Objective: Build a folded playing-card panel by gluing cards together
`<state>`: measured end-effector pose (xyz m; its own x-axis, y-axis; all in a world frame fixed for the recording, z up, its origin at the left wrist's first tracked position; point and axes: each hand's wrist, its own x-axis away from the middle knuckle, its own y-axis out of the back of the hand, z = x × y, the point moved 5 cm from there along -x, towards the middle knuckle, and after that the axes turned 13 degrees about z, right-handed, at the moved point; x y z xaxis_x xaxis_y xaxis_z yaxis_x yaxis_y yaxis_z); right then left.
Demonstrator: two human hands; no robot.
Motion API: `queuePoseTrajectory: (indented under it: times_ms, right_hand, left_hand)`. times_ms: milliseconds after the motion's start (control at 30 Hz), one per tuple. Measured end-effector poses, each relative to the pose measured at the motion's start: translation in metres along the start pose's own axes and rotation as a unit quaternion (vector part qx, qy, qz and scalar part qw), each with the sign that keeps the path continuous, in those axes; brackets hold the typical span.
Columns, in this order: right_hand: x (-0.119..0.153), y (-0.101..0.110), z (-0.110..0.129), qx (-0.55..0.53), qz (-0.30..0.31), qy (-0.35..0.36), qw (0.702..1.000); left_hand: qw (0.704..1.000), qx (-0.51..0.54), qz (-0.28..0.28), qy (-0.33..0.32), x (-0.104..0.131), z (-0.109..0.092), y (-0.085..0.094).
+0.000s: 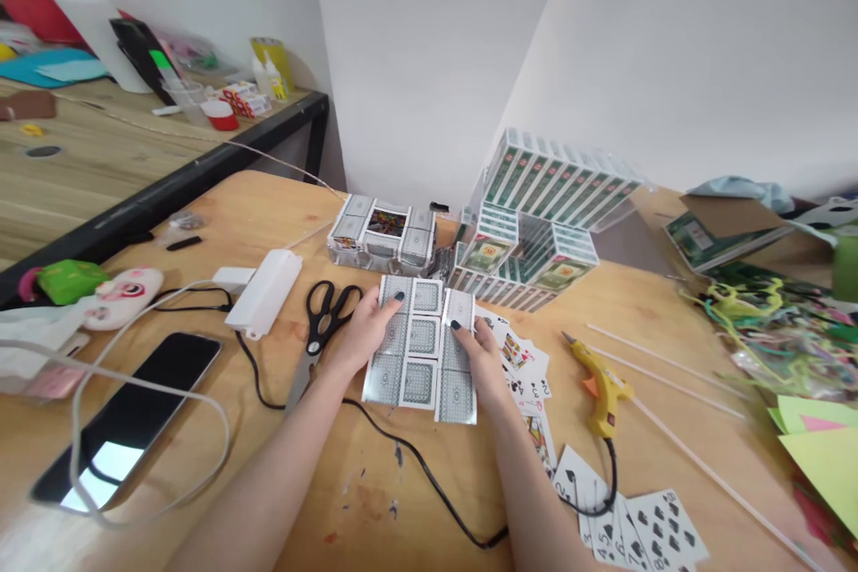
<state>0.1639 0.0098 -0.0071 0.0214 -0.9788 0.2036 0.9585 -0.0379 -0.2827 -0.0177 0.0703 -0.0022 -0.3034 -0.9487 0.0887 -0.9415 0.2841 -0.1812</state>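
Observation:
A flat panel of joined playing cards (pixel 422 335), backs up, lies in front of me. On its left edge is my left hand (pixel 373 322), thumb on top and fingers underneath. My right hand (pixel 477 349) grips a separate-looking card strip (pixel 457 384) at the panel's right side, thumb on top. A narrow gap shows between strip and panel near the top. Behind them stands a box built of cards (pixel 382 237) with an opening in its top. Loose face-up cards (pixel 529 366) lie to the right, partly behind my right hand.
Black scissors (pixel 323 322), a white power strip (pixel 264 290) and a phone (pixel 134 420) lie left. Card boxes (pixel 556 188) are stacked at the back. A yellow glue gun (pixel 603 389), glue sticks (pixel 670 375) and fanned cards (pixel 630 527) are right. A black cable (pixel 429 474) crosses the front.

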Motion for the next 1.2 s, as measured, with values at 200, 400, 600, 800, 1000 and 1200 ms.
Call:
queuePoseTrajectory:
  times_ms: [200, 400, 600, 800, 1000, 1200]
  right_hand:
    - [-0.002, 0.003, 0.001, -0.003, 0.009, 0.013, 1.000]
    - [0.001, 0.001, 0.005, 0.016, -0.008, 0.037, 0.999]
    - [0.000, 0.003, 0.003, 0.026, -0.002, 0.018, 0.999]
    - [0.000, 0.002, 0.003, 0.025, 0.021, 0.023, 0.999]
    - [0.001, 0.001, 0.006, 0.041, 0.025, 0.019, 0.999]
    - [0.004, 0.001, 0.008, 0.045, 0.026, 0.015, 0.999]
  left_hand:
    - [0.999, -0.022, 0.024, -0.002, 0.000, -0.003, -0.001]
    - [0.998, -0.051, 0.032, 0.005, 0.004, -0.006, -0.005]
    - [0.997, -0.078, 0.028, -0.001, 0.004, -0.008, -0.004]
    - [0.996, -0.086, 0.016, -0.007, 0.003, -0.006, -0.002]
    - [0.994, -0.108, 0.012, -0.004, 0.005, -0.009, -0.003]
    - [0.988, -0.155, 0.021, -0.003, 0.003, -0.007, -0.002]
